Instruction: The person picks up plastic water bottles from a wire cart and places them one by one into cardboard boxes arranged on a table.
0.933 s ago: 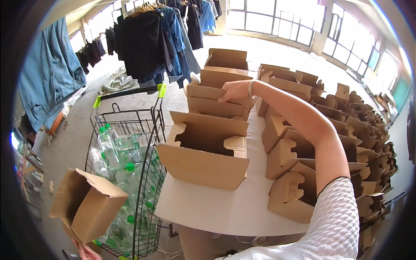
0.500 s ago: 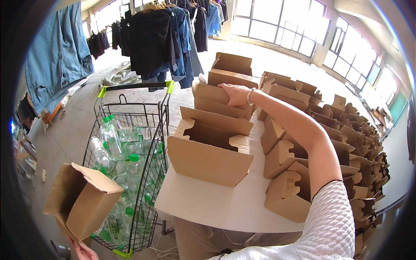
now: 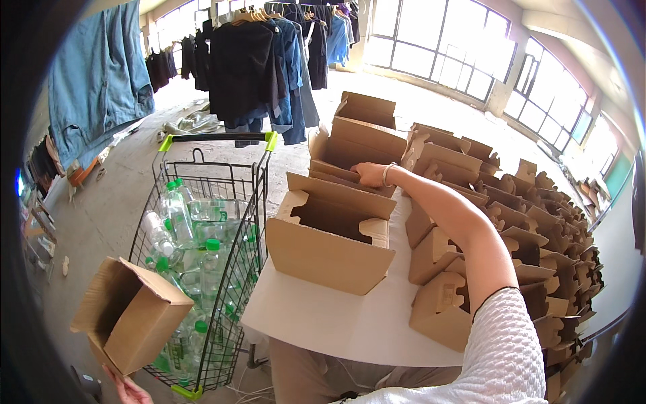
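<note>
At the lower left, my left hand [image 3: 129,390] pinches the bottom edge of an open cardboard box [image 3: 149,330], held tilted beside the cart. My right hand [image 3: 370,174] reaches across the white table [image 3: 316,323] to a second open cardboard box [image 3: 367,138]. Its fingers are closed over that box's near flap, with the fingertips partly hidden. Closer to me on the table stands another open cardboard box [image 3: 323,259], flaps raised, its inside dark. One more cardboard box [image 3: 369,109] stands at the far end of the row.
A black wire shopping cart [image 3: 214,337] with green corners, full of clear plastic bottles [image 3: 212,259] with green caps, stands left of the table. Many open cardboard boxes [image 3: 441,306] crowd the right side. Clothes [image 3: 245,71] hang on racks behind; blue trousers [image 3: 101,87] hang at left.
My right hand has moved nearer to me, from the box's far part down to its near flap, which now tips lower. The left hand and its box are nearly still.
</note>
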The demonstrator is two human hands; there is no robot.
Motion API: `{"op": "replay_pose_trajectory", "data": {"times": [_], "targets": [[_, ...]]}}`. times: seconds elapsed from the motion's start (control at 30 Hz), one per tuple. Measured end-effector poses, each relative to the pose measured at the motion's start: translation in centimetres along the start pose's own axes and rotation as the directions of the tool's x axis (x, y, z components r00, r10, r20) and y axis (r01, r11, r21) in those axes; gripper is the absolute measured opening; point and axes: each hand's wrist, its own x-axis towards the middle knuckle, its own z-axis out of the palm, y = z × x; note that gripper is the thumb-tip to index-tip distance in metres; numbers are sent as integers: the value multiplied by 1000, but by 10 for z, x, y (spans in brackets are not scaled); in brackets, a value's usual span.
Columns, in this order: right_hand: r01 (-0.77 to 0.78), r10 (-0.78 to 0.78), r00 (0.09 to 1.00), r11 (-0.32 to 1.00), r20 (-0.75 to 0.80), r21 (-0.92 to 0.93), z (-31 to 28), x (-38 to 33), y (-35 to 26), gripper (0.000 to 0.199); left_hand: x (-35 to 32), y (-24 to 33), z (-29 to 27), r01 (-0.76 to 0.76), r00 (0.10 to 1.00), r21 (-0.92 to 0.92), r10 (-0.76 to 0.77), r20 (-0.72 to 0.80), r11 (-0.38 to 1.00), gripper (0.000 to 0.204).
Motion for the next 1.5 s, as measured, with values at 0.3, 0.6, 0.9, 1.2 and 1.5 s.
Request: {"op": "replay_pose_trajectory", "data": {"times": [0.3, 0.6, 0.9, 1.2, 1.5], "targets": [[-174, 142, 977, 960, -157, -220, -10, 22, 39, 48, 10, -1, -5, -83, 994, 69, 87, -71, 994, 33], [-58, 39, 982, 994, -186, -96, -38, 42, 70, 72, -6, -41, 16, -165, 983, 293, 181, -28, 942, 34], [-142, 75, 941, 973, -330, -182, -16, 59, 83, 63, -9, -36, 7, -82, 996, 130, 86, -29, 988, 32], [96, -137, 761, 990, -634, -100, -38, 15, 39, 58, 20, 10, -26, -37, 995, -94, 28, -92, 995, 27], [307, -210, 913, 918, -350, 251, -26, -45, -38, 55, 35, 75, -74, -140, 987, 234, 117, 109, 962, 43]]}}
